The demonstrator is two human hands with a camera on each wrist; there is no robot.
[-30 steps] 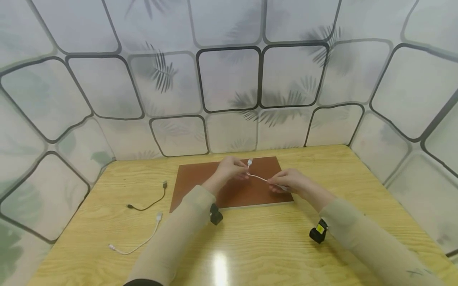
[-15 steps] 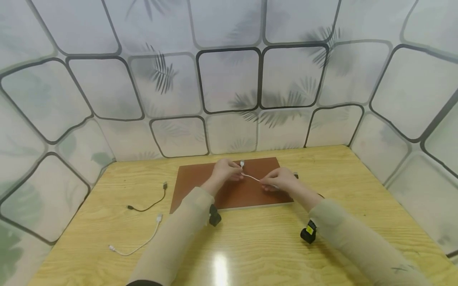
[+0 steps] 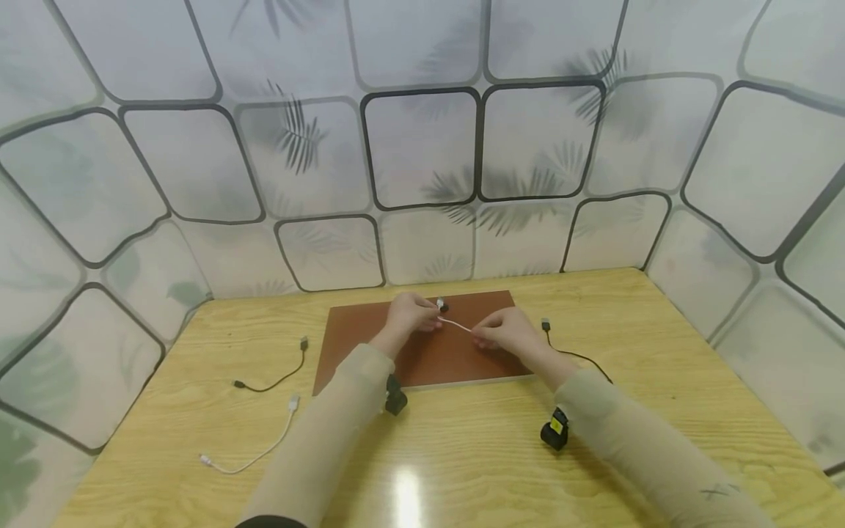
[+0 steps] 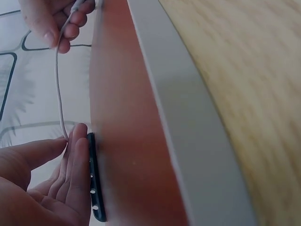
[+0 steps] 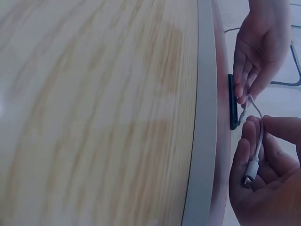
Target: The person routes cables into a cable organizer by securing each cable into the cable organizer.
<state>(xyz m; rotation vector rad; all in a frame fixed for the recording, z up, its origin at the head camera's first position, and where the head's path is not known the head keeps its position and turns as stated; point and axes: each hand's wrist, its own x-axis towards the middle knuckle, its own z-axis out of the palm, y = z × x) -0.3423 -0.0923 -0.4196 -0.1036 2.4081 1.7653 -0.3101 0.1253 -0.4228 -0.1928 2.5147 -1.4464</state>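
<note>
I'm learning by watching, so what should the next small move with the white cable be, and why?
Probably ease the white cable toward the dark strip: the left hand pinches it close to the strip, the right hand holds it farther along, and the length between them runs gently bowed, apart from the strip.

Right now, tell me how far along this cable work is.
Done: the gripped white cable is raised above the brown board. In hand: the left hand and right hand pinch it near the dark strip. Apparently remaining: setting it down. A loose white cable, left black cable and right black cable lie on the table; whether they're finished, I can't tell.
</note>
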